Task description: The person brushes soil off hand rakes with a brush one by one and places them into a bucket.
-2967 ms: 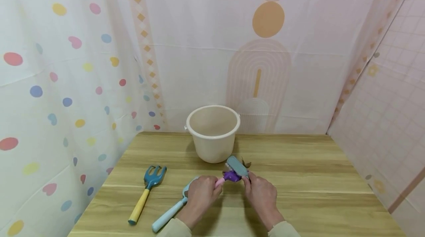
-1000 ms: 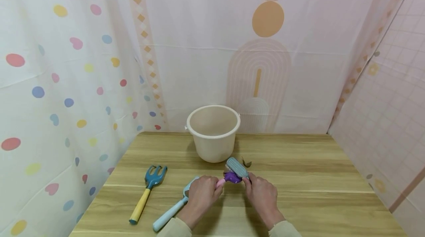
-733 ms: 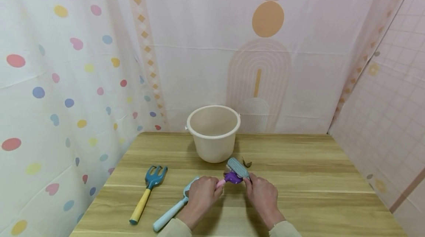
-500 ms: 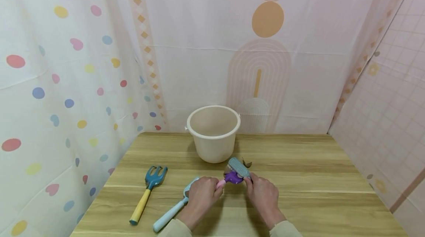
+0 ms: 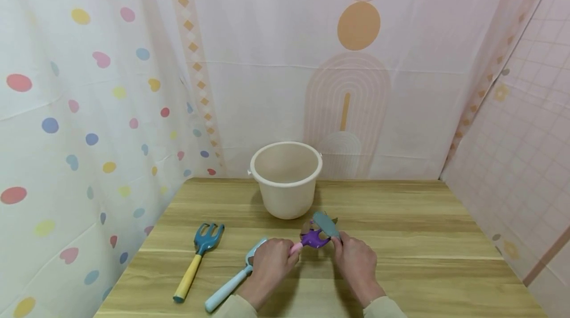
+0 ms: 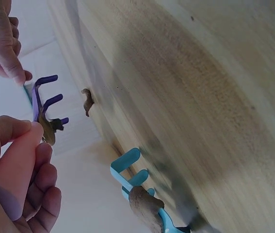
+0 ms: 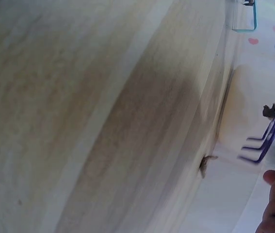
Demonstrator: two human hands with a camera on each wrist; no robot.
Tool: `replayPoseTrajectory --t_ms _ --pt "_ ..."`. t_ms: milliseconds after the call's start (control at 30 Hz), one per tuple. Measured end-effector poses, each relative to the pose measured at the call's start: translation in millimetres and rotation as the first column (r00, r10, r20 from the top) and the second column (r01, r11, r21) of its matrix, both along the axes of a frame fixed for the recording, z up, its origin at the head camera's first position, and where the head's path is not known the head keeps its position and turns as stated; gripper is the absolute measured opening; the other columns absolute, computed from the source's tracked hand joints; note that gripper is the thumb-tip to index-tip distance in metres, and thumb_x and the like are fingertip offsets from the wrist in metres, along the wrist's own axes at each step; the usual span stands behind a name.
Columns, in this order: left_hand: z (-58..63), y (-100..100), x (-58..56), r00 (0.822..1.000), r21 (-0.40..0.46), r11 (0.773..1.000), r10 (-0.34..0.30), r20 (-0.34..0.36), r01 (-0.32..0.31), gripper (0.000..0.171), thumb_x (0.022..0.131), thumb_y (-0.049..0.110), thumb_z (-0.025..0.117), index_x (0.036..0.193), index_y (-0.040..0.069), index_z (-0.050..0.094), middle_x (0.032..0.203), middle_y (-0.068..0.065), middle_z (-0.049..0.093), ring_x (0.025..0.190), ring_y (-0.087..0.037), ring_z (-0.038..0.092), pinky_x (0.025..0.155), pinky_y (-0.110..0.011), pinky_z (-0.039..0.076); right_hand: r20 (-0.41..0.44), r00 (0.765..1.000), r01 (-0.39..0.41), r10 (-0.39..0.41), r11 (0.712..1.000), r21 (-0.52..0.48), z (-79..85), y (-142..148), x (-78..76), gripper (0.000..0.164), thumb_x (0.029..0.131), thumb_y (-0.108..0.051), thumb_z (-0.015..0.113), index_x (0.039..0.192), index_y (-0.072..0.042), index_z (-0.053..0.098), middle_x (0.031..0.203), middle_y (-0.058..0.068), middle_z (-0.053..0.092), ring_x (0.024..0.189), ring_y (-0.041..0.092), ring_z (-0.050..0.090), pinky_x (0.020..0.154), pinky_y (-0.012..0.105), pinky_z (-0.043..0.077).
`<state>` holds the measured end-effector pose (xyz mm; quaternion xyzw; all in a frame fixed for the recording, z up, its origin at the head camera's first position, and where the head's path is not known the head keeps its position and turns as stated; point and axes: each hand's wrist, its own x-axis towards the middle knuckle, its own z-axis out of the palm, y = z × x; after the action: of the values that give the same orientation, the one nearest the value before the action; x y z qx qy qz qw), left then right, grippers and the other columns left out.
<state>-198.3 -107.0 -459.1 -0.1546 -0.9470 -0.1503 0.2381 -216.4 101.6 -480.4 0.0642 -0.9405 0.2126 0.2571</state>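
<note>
My left hand [image 5: 272,261] grips the pink handle [image 6: 17,172] of a small garden rake with purple tines [image 5: 314,239], held above the table. A brown dry leaf [image 6: 47,129] clings near the base of the tines. My right hand [image 5: 356,261] pinches the handle end of a blue-grey brush [image 5: 326,224], whose head overlaps the tine tips in the head view. Another dry leaf [image 6: 88,102] lies on the table just beyond. Beside my left hand lies a light blue hand rake [image 5: 229,288], with a brown leaf [image 6: 146,206] on its head in the left wrist view.
A cream bucket [image 5: 287,197] stands behind the hands near the back of the wooden table [image 5: 401,219]. At the left lies a blue garden fork [image 5: 206,239] with a yellow handle. Patterned curtains [image 5: 267,36] hang close around the back and sides.
My right hand has shifted slightly right and tilted the brush, uncovering more of the purple tines. My left hand holds the rake almost where it was.
</note>
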Motion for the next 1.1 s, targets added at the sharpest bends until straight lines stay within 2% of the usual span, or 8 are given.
replayPoseTrajectory --t_ms 100,267,333,533,900,1100 --pt "0.3 -1 -0.3 1.000 -0.004 1.000 0.010 0.002 -0.010 0.039 0.085 0.025 0.072 0.054 0.022 0.047 0.052 0.010 0.043 0.046 -0.009 0.042 0.044 -0.027 0.034 -0.025 1.000 0.014 -0.014 1.000 -0.010 3.0 2 -1.5 0.018 0.090 -0.025 0.072 0.082 -0.010 0.068 0.057 0.004 0.057 0.045 0.021 0.051 0.038 0.034 0.035" --pt "2.2 0 -1.9 1.000 0.005 1.000 0.016 0.006 -0.016 0.034 0.081 0.022 0.072 0.056 0.021 0.048 0.053 0.008 0.044 0.046 -0.010 0.042 0.043 -0.029 0.033 -0.137 0.986 -0.096 0.096 0.995 0.013 7.9 -6 0.6 0.015 0.089 -0.026 0.072 0.085 -0.013 0.068 0.060 0.006 0.061 0.046 0.026 0.056 0.038 0.034 0.036" --pt "2.4 1 -1.9 1.000 0.010 1.000 0.002 0.005 -0.002 0.035 0.082 0.023 0.072 0.056 0.021 0.049 0.054 0.008 0.045 0.046 -0.010 0.043 0.043 -0.029 0.034 -0.122 0.986 -0.109 0.111 0.994 0.026 8.4 -9 2.4 0.014 0.089 -0.027 0.072 0.089 -0.013 0.070 0.062 0.008 0.064 0.047 0.026 0.058 0.037 0.034 0.036" --pt "-0.2 1 -0.2 0.998 -0.010 0.999 -0.041 -0.040 0.041 0.042 0.086 0.026 0.073 0.054 0.021 0.045 0.051 0.009 0.044 0.045 -0.010 0.042 0.044 -0.028 0.035 -0.030 0.999 -0.042 0.043 0.998 0.047 4.3 -11 3.5 0.016 0.089 -0.028 0.072 0.091 -0.012 0.072 0.067 0.010 0.067 0.052 0.028 0.061 0.040 0.038 0.039" --pt "-3.9 2 0.7 0.996 -0.063 0.997 -0.047 -0.070 0.042 0.042 0.086 0.028 0.073 0.054 0.021 0.046 0.051 0.009 0.045 0.045 -0.010 0.042 0.045 -0.028 0.035 0.021 1.000 -0.022 0.021 0.999 0.045 0.2 -7 1.1 0.018 0.091 -0.028 0.070 0.099 -0.012 0.074 0.070 0.011 0.068 0.055 0.030 0.062 0.042 0.041 0.041" --pt "-4.6 1 1.4 0.997 -0.076 0.997 -0.038 -0.067 0.033 0.042 0.086 0.028 0.073 0.054 0.021 0.046 0.051 0.009 0.045 0.046 -0.010 0.042 0.046 -0.028 0.035 0.051 0.999 -0.016 0.014 0.999 0.031 0.8 -3 -1.1 0.017 0.091 -0.028 0.069 0.093 -0.011 0.072 0.066 0.008 0.065 0.051 0.026 0.059 0.041 0.037 0.039"
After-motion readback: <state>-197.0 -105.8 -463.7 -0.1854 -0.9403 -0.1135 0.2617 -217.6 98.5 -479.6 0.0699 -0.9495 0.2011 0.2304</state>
